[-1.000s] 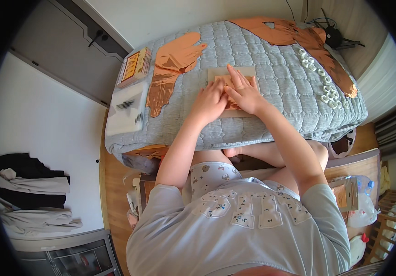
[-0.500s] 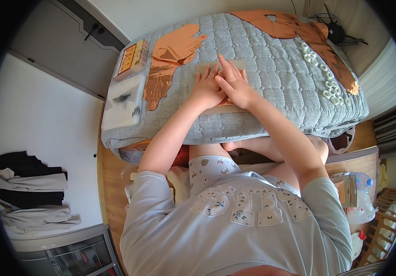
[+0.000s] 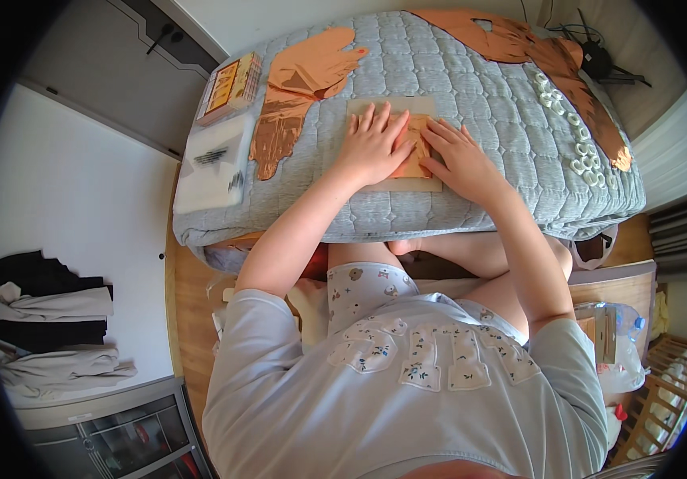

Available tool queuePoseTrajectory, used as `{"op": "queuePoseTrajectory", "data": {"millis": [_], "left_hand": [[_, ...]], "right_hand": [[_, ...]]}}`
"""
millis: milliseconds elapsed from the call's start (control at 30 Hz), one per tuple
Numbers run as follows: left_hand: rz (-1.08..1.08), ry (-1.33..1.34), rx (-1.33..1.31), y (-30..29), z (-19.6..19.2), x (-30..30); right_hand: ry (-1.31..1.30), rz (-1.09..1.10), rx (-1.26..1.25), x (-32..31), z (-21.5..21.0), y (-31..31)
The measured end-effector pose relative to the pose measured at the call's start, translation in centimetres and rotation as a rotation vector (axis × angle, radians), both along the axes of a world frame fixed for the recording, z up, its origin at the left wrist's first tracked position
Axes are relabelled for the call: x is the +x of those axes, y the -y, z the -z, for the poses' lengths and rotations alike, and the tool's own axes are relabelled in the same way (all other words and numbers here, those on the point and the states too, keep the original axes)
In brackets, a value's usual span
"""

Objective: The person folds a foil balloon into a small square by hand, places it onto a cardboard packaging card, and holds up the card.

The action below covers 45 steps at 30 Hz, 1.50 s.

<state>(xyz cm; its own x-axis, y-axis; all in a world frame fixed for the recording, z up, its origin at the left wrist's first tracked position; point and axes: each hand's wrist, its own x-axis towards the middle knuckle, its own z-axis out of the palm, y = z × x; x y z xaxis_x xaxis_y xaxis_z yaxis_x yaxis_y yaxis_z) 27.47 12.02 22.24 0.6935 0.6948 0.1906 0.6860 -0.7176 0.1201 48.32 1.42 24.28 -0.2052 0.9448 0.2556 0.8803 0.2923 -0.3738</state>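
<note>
Left hand: the left hand [image 3: 373, 145] is lying flat with fingers spread, palm down, pressing on the copper sheet [image 3: 413, 152] and the tan card [image 3: 392, 108] under it, just above the middle of the frame; it is gripping nothing.
Right hand: the right hand [image 3: 461, 157] is lying open and flat just beside the left one, fingers stretched toward the upper left, pressing on the right part of the same copper sheet; it is closing around nothing.
Copper sheet: it is showing between the two hands, lying on the tan card, partly hidden by both hands.
Tan card: it is resting flat on the grey quilted cushion [image 3: 487, 88], its upper edge sticking out past the fingertips.
Cushion: it is filling the upper middle of the frame, sitting across the person's lap.
Copper scraps: large cut pieces [image 3: 299, 88] are lying on the cushion to the upper left of the hands, and more [image 3: 535, 48] are lying along the upper right.
White rings: a row of small white rings [image 3: 571, 132] is running down the cushion's right side.
Box: a small orange and yellow box [image 3: 230, 86] is sitting at the cushion's upper left corner.
Clothes: folded dark and pale clothes [image 3: 44, 319] are lying at the lower left of the frame.
</note>
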Motion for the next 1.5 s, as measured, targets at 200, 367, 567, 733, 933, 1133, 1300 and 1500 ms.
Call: {"op": "queuePoseTrajectory", "data": {"millis": [200,367,567,733,933,1133,1300,1500], "left_hand": [[0.018,-0.021,-0.076,0.9,-0.9,0.0],[-0.012,-0.058,-0.084,1.3,-1.7,0.6],[0.012,0.005,-0.091,1.8,-1.3,-0.3],[0.041,-0.031,-0.079,2.2,-2.1,0.1],[0.086,-0.008,-0.119,2.3,-2.0,0.8],[0.143,-0.147,-0.064,2.9,-2.9,0.2],[0.426,-0.158,-0.027,0.8,-3.3,4.6],[0.713,-0.129,-0.003,-1.5,-4.0,9.3]], "right_hand": [[0.167,-0.004,-0.056,0.3,-0.8,1.7],[0.175,-0.005,-0.003,-1.2,0.6,1.0],[0.104,-0.019,0.018,-1.6,-0.8,1.6],[0.052,-0.049,0.079,-1.8,0.4,0.9],[0.008,-0.018,0.081,-0.7,-0.7,2.3],[-0.178,0.060,0.204,6.7,-3.2,6.4],[-0.051,0.620,0.555,22.4,-3.5,5.9],[0.025,0.995,0.200,37.0,-1.4,0.3]]}}
